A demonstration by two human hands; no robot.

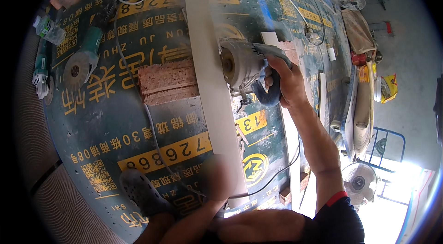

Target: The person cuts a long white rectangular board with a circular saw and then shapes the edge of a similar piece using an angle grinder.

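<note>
My right hand (pixel 290 80) is wrapped round the dark looped handle of a grey handheld power cutter (pixel 242 64). The cutter sits at the right edge of a long pale strip of tile or board (pixel 214 91); its blade is hidden from here. A reddish brick (pixel 168 81) lies under the strip's middle, sticking out to the left. Near the strip's lower end is my left hand (pixel 219 181), a blur whose fingers cannot be made out. Whether it touches the strip is unclear.
Green printed sheeting (pixel 101 119) covers the floor. Two green angle grinders (pixel 87 52) (pixel 40 75) and a plastic bottle (pixel 48 29) lie at left. A power cable (pixel 150 121) runs past the brick. My shoe (pixel 143 193) is close by. A fan (pixel 360 181) stands at lower right.
</note>
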